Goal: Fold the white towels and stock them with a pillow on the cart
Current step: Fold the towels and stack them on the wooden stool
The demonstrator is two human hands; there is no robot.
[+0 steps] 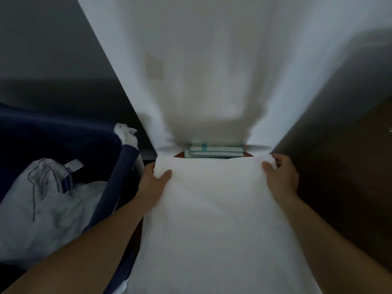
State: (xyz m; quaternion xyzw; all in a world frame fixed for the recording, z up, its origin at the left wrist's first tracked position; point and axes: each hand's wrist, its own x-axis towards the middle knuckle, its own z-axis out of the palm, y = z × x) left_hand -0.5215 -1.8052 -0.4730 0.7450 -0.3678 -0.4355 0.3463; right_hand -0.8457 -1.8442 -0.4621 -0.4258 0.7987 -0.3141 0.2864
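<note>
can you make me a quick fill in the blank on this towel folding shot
1. The left hand and right hand each grip a corner of the white ____.
2. The bin of crumpled linen sits on the person's ____ side.
3. The packets beyond the towel have ____ trim.

Missing words: towel; left; green
</note>
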